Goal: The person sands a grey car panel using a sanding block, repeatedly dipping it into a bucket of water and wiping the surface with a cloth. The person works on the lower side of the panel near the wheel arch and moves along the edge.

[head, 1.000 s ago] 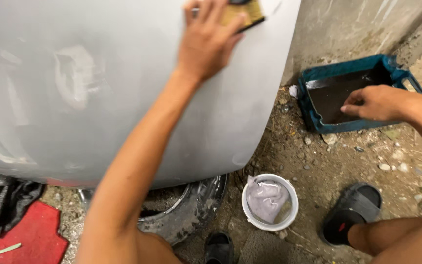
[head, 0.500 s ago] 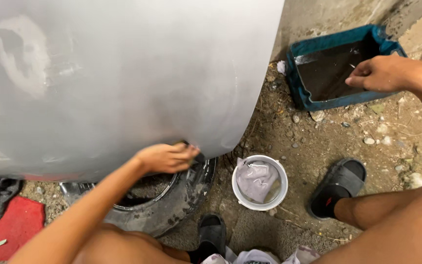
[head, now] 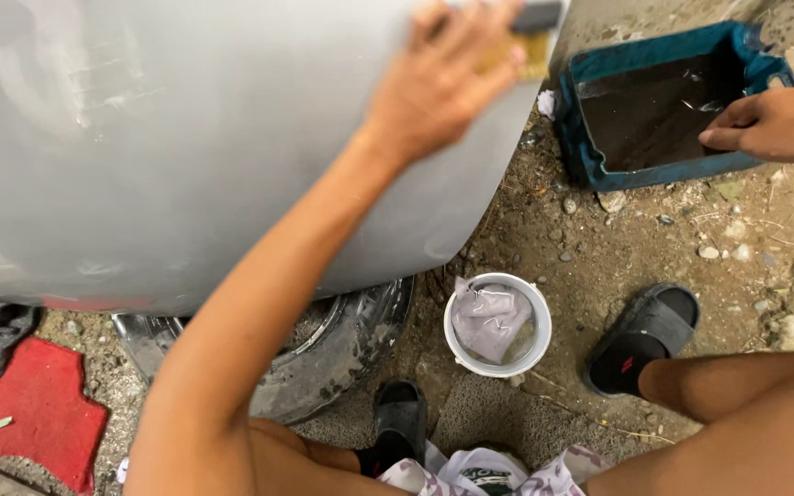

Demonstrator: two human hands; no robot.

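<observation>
Stony dirt ground (head: pixel 691 266) carrying a blue tray (head: pixel 590 165) and a white bucket (head: pixel 452 342). A tyre (head: pixel 342 354) and red mat (head: pixel 34 409) lie left; black sandals (head: pixel 645 335) right.

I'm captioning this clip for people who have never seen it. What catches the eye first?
The big grey curved panel fills the upper left, with the left hand pressing a blurred yellowish sanding block against it. At upper right, the right hand rests on the rim of a blue tray of dark water. A white bucket with a cloth sits on the gravel below.
</observation>
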